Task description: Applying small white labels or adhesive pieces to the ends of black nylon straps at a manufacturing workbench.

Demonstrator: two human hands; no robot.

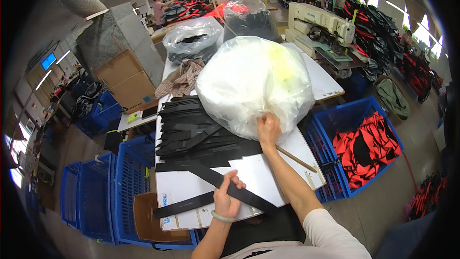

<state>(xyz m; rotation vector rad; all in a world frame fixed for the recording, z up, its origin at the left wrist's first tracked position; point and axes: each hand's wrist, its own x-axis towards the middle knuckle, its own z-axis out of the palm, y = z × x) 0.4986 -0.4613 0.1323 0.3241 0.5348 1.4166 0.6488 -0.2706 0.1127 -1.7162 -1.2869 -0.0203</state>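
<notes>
Fingers of the left hand (226, 200) are closed around a black strap (211, 196) lying across the white counter (258, 172) in a sewing workshop. Right hand (268, 129) fingers pinch the big white plastic bag (254, 84) just behind. A strap pile (191, 134) lies alongside. Blue crate (335, 124) holds red-and-black pieces (366, 146).

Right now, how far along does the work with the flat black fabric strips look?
Done: many flat black fabric strips lie stacked on the white table. In hand: the left hand grips one strip; the right hand touches the large white plastic bag. What remains cannot be told.
</notes>
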